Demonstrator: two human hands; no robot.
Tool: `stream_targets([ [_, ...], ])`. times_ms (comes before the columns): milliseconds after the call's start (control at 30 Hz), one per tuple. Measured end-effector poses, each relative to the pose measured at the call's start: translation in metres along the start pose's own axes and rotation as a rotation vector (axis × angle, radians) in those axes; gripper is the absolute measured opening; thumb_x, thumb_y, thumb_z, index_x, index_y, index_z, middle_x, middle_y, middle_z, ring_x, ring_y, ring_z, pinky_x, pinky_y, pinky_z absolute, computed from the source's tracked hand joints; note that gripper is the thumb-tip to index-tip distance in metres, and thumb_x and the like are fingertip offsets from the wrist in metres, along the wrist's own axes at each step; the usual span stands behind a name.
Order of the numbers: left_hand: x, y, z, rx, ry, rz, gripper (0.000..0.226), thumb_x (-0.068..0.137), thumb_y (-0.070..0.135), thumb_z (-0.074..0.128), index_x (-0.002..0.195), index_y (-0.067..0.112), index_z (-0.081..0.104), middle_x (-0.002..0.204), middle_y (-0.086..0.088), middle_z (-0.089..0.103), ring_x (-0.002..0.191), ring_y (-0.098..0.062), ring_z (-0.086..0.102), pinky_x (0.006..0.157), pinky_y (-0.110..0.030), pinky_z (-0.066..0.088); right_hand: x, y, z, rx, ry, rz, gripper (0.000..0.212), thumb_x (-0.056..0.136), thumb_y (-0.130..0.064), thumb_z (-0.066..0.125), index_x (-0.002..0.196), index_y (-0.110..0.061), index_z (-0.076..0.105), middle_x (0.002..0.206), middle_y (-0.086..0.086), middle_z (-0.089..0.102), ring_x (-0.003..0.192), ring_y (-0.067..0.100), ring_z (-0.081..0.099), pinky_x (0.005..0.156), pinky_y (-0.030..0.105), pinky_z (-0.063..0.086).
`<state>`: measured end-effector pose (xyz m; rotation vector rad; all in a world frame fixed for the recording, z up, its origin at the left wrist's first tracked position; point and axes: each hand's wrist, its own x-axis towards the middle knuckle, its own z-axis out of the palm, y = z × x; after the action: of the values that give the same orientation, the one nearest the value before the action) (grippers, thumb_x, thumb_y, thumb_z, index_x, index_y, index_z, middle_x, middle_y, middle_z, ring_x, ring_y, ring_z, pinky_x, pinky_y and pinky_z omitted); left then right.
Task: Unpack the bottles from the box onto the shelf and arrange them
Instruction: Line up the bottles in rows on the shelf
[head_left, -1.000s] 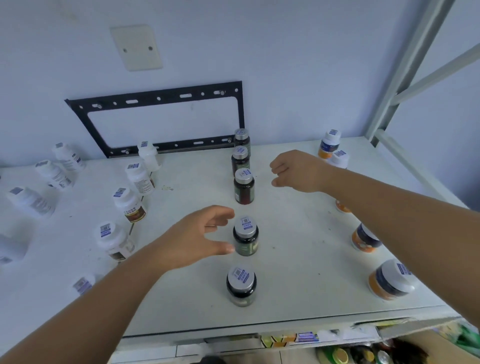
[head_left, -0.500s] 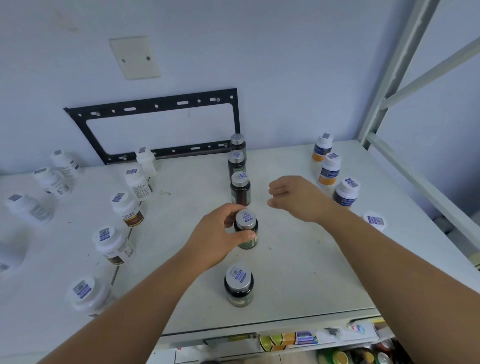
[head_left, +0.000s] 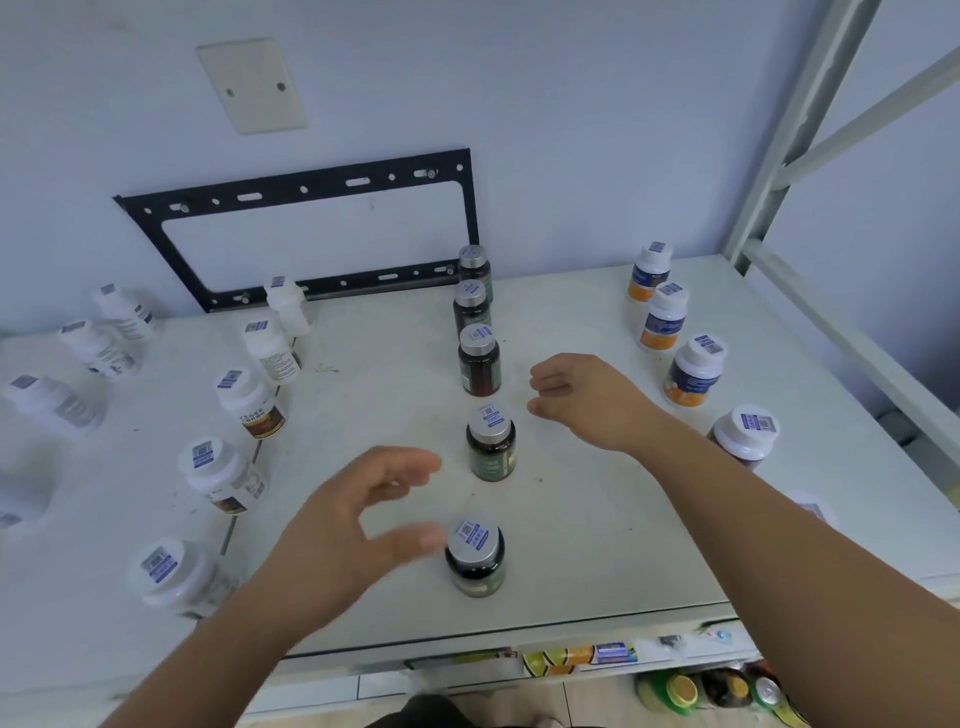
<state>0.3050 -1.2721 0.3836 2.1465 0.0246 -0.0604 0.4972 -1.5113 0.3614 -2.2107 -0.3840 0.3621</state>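
Several dark bottles with silver caps stand in a line down the middle of the white shelf (head_left: 597, 545). The nearest dark bottle (head_left: 475, 558) stands close to the front edge, and the second dark bottle (head_left: 490, 442) is just behind it. My left hand (head_left: 358, 525) hovers left of the nearest bottle, thumb and fingers spread in a C, holding nothing; its thumb tip is close to the cap. My right hand (head_left: 587, 400) hangs right of the line with loosely curled fingers and is empty.
White bottles (head_left: 223, 475) stand in rows on the left. White bottles with orange and blue labels (head_left: 693, 370) line the right side. A black metal bracket (head_left: 306, 234) hangs on the back wall. A grey shelf post (head_left: 789, 130) rises at right. Packets lie below the shelf.
My left hand has let go of the second dark bottle and pulled back toward the nearest one, fingers spread. My right hand stayed beside the line.
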Motion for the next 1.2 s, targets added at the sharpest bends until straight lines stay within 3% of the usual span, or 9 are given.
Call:
stream_targets([
  [133, -0.026, -0.002, 0.030, 0.081, -0.124, -0.059, 0.085, 0.053, 0.064, 0.088, 0.129, 0.053, 0.050, 0.127, 0.031, 0.058, 0.119, 0.006, 0.055, 0.095, -0.023, 0.044, 0.001, -0.001, 0.004, 0.061, 0.020, 0.011, 0.047, 0.085, -0.021, 0.076, 0.129, -0.011, 0.061, 0.121, 0.002, 0.066, 0.107, 0.014, 0.063, 0.093, 0.026, 0.049],
  [400, -0.011, -0.008, 0.065, 0.104, -0.040, -0.037, 0.046, 0.072, 0.048, 0.081, 0.107, 0.055, 0.053, 0.114, 0.044, 0.054, 0.106, 0.016, 0.055, 0.081, 0.004, 0.036, -0.003, -0.002, 0.003, 0.083, 0.016, 0.030, 0.046, 0.085, -0.021, 0.076, 0.128, -0.013, 0.061, 0.119, 0.001, 0.066, 0.104, 0.014, 0.063, 0.082, 0.021, 0.049],
  [600, 0.001, -0.010, 0.072, 0.113, -0.058, -0.011, 0.051, 0.070, 0.052, 0.082, 0.110, 0.057, 0.051, 0.113, 0.041, 0.057, 0.109, 0.014, 0.055, 0.083, -0.001, 0.040, -0.017, -0.007, -0.005, 0.067, 0.005, 0.035, 0.047, 0.085, -0.022, 0.075, 0.129, -0.014, 0.060, 0.122, 0.001, 0.066, 0.106, 0.014, 0.063, 0.091, 0.025, 0.050],
  [733, 0.000, -0.004, 0.053, 0.067, -0.070, -0.031, 0.073, 0.054, 0.067, 0.080, 0.121, 0.054, 0.051, 0.120, 0.040, 0.056, 0.113, 0.014, 0.052, 0.088, -0.010, 0.040, -0.025, -0.020, -0.035, 0.107, 0.051, 0.014, 0.043, 0.085, -0.022, 0.076, 0.125, -0.015, 0.062, 0.120, 0.000, 0.066, 0.108, 0.012, 0.063, 0.098, 0.033, 0.051],
  [833, 0.008, 0.010, 0.027, 0.033, 0.053, 0.066, 0.058, 0.068, 0.071, 0.063, 0.120, 0.045, 0.059, 0.118, 0.030, 0.063, 0.110, 0.006, 0.059, 0.094, -0.020, 0.044, -0.030, -0.035, -0.074, 0.119, 0.153, -0.002, 0.033, 0.084, -0.023, 0.077, 0.114, -0.016, 0.066, 0.114, 0.001, 0.070, 0.107, 0.017, 0.067, 0.100, 0.040, 0.051],
  [933, 0.032, 0.031, 0.003, 0.042, 0.099, 0.135, 0.047, 0.083, 0.070, 0.058, 0.118, 0.039, 0.062, 0.116, 0.029, 0.065, 0.107, 0.005, 0.061, 0.089, -0.016, 0.044, -0.040, -0.046, -0.119, 0.121, 0.253, 0.000, 0.029, 0.082, -0.028, 0.077, 0.109, -0.020, 0.068, 0.107, -0.003, 0.074, 0.103, 0.018, 0.069, 0.097, 0.043, 0.052],
  [1033, 0.057, 0.054, -0.009, 0.044, 0.061, 0.175, 0.039, 0.081, 0.060, 0.062, 0.114, 0.041, 0.065, 0.113, 0.028, 0.067, 0.108, 0.004, 0.062, 0.090, -0.021, 0.045, -0.051, -0.043, -0.156, 0.066, 0.337, 0.034, 0.032, 0.084, -0.033, 0.076, 0.112, -0.021, 0.068, 0.098, -0.013, 0.076, 0.096, 0.008, 0.071, 0.095, 0.039, 0.054],
  [1200, 0.091, 0.087, 0.005, 0.047, -0.109, 0.282, 0.038, 0.077, 0.058, 0.066, 0.111, 0.041, 0.067, 0.110, 0.031, 0.068, 0.104, 0.009, 0.063, 0.086, -0.015, 0.043, -0.074, -0.016, -0.184, -0.045, 0.424, 0.158, 0.039, 0.084, -0.038, 0.075, 0.118, -0.020, 0.068, 0.107, -0.011, 0.072, 0.102, 0.013, 0.069, 0.096, 0.038, 0.054],
])
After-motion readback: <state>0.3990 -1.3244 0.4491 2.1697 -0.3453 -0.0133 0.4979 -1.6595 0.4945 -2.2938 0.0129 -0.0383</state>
